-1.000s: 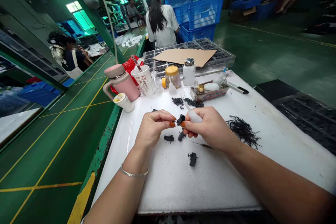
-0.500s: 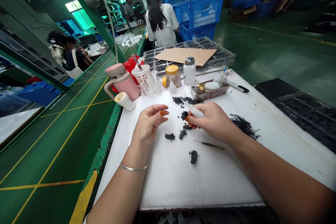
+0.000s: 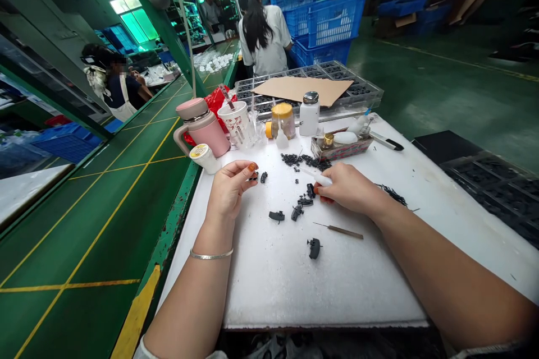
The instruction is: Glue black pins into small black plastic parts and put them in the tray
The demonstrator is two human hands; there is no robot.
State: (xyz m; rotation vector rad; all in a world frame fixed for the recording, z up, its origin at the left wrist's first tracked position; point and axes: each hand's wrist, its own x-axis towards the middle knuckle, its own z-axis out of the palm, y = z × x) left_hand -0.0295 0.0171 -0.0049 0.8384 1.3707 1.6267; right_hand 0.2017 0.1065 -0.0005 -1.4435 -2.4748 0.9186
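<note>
Black plastic parts (image 3: 297, 212) lie on the white foam mat (image 3: 320, 291). The right hand (image 3: 347, 188) pinches a white squeeze bottle (image 3: 322, 179) just above them; the left hand (image 3: 229, 190), curled at the mat's left edge, appears empty.

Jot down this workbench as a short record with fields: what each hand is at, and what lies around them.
Left hand: next to a small black part
Right hand: holding a white squeeze bottle
Surface: white sheet
Nearby: black plastic parts, a pick, black strands
Beyond: pink flask, co-worker
</note>
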